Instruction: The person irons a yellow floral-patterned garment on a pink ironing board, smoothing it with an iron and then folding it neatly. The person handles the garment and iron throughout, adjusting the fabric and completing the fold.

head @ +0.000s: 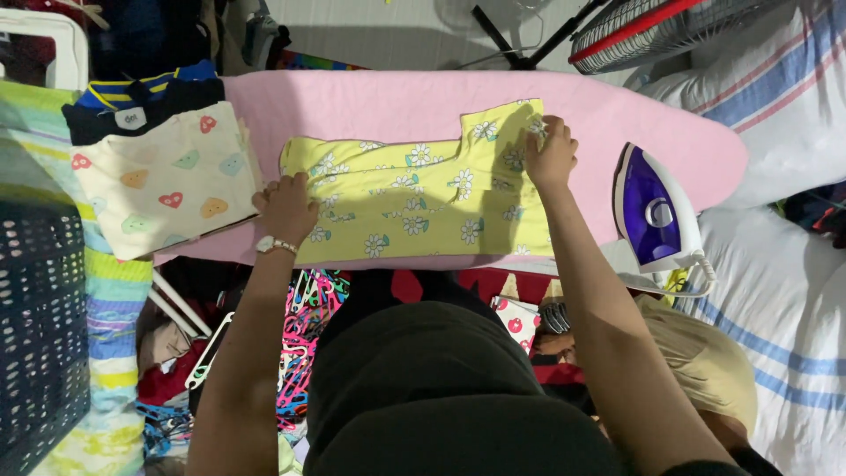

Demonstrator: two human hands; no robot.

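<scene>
A yellow garment with white daisies lies flat on a pink ironing board. My left hand, a watch on its wrist, presses down on the garment's left end. My right hand pinches the cloth at the garment's upper right corner, near the board's far side. A purple and white iron stands on the board's right end, a short way right of my right hand.
A folded cream cloth with coloured hearts tops a pile of dark folded clothes at the board's left end. A dark laundry basket sits at left. Coloured hangers lie below the board. A fan and striped bedding are at right.
</scene>
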